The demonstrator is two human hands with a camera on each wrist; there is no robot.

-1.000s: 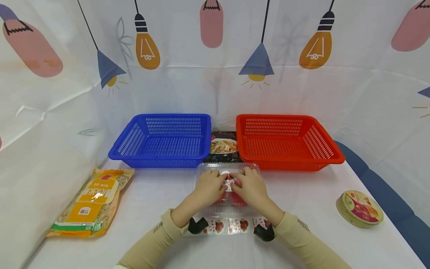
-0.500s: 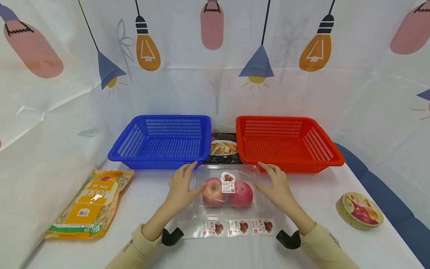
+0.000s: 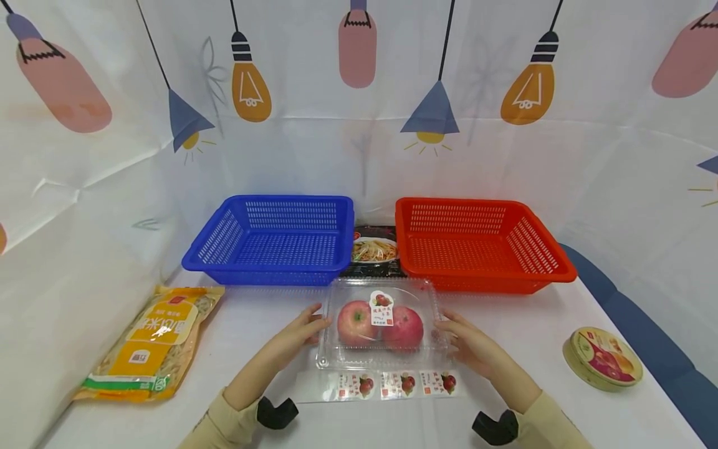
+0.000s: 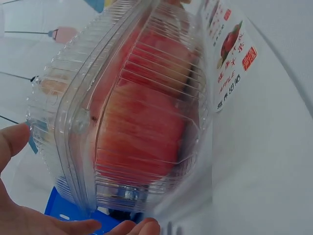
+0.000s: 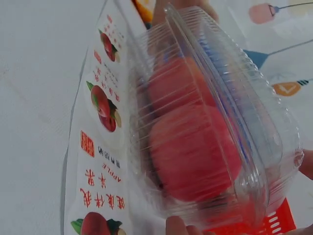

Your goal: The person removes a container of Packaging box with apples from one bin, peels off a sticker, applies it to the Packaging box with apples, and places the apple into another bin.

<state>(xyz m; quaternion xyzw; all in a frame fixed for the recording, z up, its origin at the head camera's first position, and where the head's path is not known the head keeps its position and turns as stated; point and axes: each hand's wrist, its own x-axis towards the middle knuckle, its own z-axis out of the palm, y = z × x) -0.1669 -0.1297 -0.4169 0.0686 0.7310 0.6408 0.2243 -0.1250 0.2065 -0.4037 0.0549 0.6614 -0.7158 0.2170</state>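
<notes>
A clear plastic clamshell box [image 3: 384, 360] with two red apples [image 3: 402, 328] inside lies on the table in the head view. Its lid bears an apple-print sticker [image 3: 382, 309]. My left hand [image 3: 300, 330] is at the box's left side, its thumb [image 4: 17, 139] by the lid edge and its fingers [image 4: 80, 226] spread near the lower side. At the opposite side is my right hand [image 3: 468, 342], with the thumb [image 5: 307, 164] at the lid rim and fingertips [image 5: 176, 226] close to the base. Neither hand visibly curls round the box.
A strip of apple stickers [image 3: 387, 385] lies just in front of the box. Behind it stand a blue basket [image 3: 269, 274] and a red basket [image 3: 477, 284], with a black noodle packet [image 3: 374, 251] between them. A yellow bag [image 3: 154, 340] lies left, a round tin [image 3: 603, 358] right.
A second ago both hands pressed on the sticker atop the lid. They then parted outward, spread, and have come down to the box's two sides. The box has stayed in place.
</notes>
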